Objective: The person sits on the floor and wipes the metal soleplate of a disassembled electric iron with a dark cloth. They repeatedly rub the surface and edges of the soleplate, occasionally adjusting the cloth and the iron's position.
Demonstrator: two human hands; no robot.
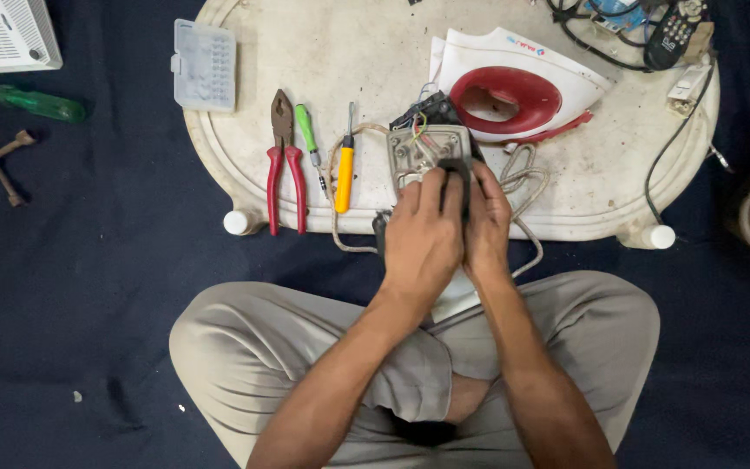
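Squarely at centre, both hands closed together on one object: left hand [423, 239] and right hand [486, 224] side by side, fingers curled and clamped around the lower end of the opened iron base [431, 149], metal plate and loose coloured wires exposed at 12 o'clock of the knuckles. Resting near the front edge of the round white table [366, 52], just inside the rim. Pale cord [527, 187] looping out at 3 o'clock of the hands, spilling over the table edge toward the lap.

At 9 o'clock of the hands, three tools in a row, close but not touching: yellow-handled screwdriver [344, 178], green-handled screwdriver [307, 130], red-handled pliers [284, 169], the pliers' handles reaching almost to the rim. Small clear plastic box [204, 65] at 10 o'clock, at the table's left edge. White and red iron shell [518, 87] at 1 o'clock, just beyond the base.

Open tabletop at 11 o'clock, between box and shell. Dark cloth floor [88, 260] wide and free at 8 o'clock.
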